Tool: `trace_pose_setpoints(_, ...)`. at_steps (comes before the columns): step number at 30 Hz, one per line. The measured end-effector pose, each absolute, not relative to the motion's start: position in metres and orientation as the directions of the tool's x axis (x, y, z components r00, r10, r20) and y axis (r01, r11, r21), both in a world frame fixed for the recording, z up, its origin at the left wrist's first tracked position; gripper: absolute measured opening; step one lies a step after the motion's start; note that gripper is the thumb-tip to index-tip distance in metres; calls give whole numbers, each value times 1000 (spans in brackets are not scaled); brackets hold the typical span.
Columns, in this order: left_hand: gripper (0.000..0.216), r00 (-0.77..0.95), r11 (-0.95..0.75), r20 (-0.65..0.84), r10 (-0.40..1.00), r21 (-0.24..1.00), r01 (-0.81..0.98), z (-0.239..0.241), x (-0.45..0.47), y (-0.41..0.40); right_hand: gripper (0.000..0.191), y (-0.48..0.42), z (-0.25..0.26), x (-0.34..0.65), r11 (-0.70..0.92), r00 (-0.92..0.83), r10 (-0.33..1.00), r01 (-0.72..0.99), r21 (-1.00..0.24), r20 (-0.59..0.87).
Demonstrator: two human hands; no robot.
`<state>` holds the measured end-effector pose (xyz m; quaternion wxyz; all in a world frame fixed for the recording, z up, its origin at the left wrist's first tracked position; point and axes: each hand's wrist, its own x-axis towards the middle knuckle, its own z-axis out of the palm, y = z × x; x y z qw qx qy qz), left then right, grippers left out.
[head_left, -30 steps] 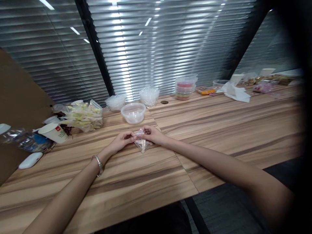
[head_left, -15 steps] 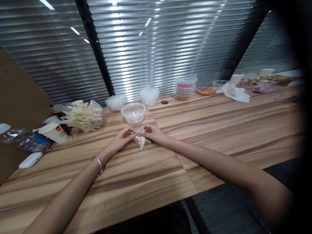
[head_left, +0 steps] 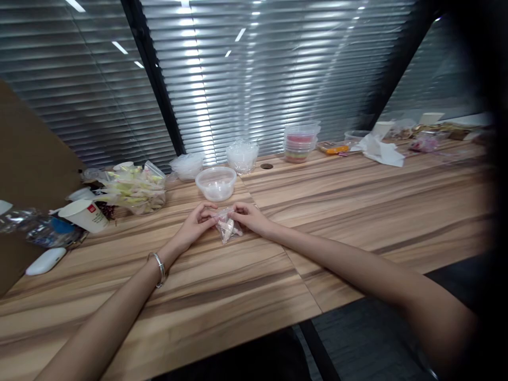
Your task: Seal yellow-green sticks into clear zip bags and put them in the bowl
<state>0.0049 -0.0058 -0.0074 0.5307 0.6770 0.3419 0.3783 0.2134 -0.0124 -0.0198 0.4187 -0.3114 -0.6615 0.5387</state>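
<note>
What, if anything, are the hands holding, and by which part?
A small clear plastic bag, held along its upper edge: the left hand near one end, the right hand near the other.

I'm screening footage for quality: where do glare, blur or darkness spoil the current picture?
Head view: bright streaks glare across the blinds; head view: a dark, soft-edged patch hides the right edge; head view: the clear bag, pinched by the left hand and right hand, is shiny, its pale contents lacking fine detail.
</note>
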Motion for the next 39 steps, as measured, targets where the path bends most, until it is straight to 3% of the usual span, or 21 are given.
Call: trace_pose_setpoints(39, 27, 446, -193, 101, 889, 967, 167, -6, 5, -4, 29, -10, -19, 214, 248, -404, 883, -33, -968, 240)
